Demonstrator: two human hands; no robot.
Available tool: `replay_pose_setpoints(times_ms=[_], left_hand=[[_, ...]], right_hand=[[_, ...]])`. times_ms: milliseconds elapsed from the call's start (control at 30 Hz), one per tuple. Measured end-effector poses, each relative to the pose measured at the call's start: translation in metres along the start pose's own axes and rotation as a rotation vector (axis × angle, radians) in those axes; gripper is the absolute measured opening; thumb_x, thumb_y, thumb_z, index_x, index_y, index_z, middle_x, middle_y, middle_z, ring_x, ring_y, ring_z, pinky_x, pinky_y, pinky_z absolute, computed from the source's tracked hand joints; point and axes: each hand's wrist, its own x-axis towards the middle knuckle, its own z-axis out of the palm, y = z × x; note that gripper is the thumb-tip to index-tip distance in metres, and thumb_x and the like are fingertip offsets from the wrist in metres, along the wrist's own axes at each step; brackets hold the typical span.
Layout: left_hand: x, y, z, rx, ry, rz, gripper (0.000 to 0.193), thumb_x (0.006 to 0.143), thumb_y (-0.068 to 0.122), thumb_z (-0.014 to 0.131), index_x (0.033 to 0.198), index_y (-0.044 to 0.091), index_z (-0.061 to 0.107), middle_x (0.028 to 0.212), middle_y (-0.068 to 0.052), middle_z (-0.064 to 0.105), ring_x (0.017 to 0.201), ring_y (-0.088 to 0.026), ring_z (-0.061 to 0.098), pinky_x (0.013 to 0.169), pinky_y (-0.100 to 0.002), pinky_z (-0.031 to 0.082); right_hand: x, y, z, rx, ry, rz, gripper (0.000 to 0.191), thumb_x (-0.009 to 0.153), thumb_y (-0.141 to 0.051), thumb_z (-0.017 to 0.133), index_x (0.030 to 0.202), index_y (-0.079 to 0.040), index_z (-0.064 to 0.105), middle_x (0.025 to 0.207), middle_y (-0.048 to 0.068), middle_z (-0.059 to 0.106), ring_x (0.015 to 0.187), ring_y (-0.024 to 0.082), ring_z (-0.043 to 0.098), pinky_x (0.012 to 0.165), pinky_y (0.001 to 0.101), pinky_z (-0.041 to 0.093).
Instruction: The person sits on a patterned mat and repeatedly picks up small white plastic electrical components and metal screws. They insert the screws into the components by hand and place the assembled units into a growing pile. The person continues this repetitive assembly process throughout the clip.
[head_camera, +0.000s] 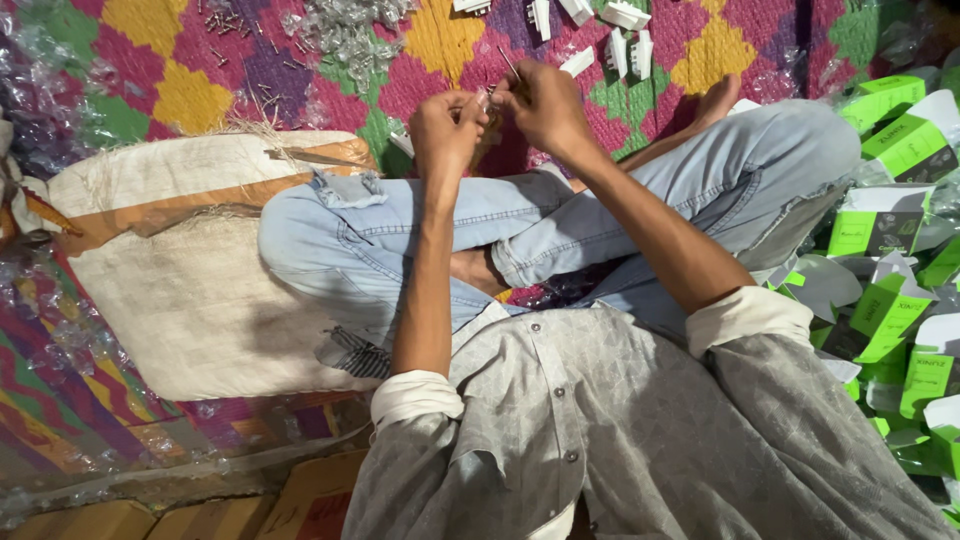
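Observation:
I sit cross-legged in light blue jeans on a patterned mat (440, 40). Both hands meet above my knees. My left hand (447, 130) pinches a small pale part, mostly hidden by the fingers. My right hand (545, 105) grips a thin metal tool (508, 64) whose tip pokes up from the fist, pressed against the part in the left hand. Several white plastic parts (615, 45) lie on the mat just beyond my hands.
A white woven sack (190, 290) lies at my left knee. Loose screws (235, 30) and clear plastic bags (345, 30) lie at the far left. Green-and-white cartons (885, 220) pile up on the right. Cardboard boxes (300, 500) sit at bottom left.

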Motion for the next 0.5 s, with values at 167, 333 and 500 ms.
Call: replay_pose_setpoints(times_ms=[167, 333, 500], left_hand=[[0.001, -0.003, 0.003, 0.029, -0.034, -0.007, 0.015, 0.093, 0.016, 0.074, 0.089, 0.002, 0.079, 0.07, -0.004, 0.077, 0.057, -0.006, 0.072, 0.051, -0.024, 0.057], [0.003, -0.008, 0.006, -0.012, -0.048, -0.073, 0.016, 0.092, 0.017, 0.074, 0.09, 0.002, 0.079, 0.069, -0.004, 0.076, 0.057, -0.006, 0.07, 0.049, -0.024, 0.056], [0.007, -0.012, 0.005, -0.115, -0.011, -0.114, 0.019, 0.093, 0.02, 0.073, 0.091, 0.002, 0.079, 0.07, -0.003, 0.076, 0.057, -0.006, 0.069, 0.05, -0.023, 0.056]], right_hand=[[-0.002, 0.002, 0.006, -0.194, 0.084, -0.178, 0.012, 0.09, 0.0, 0.074, 0.097, 0.005, 0.066, 0.085, 0.019, 0.074, 0.075, 0.032, 0.073, 0.067, 0.0453, 0.056], [-0.001, 0.002, 0.01, -0.237, 0.053, -0.086, 0.007, 0.093, 0.004, 0.065, 0.1, 0.006, 0.063, 0.081, 0.022, 0.071, 0.072, 0.036, 0.072, 0.065, 0.0454, 0.056], [-0.001, -0.002, 0.005, -0.129, 0.021, -0.047, 0.007, 0.098, -0.003, 0.068, 0.099, 0.004, 0.065, 0.077, 0.017, 0.071, 0.068, 0.029, 0.071, 0.063, 0.0433, 0.055]])
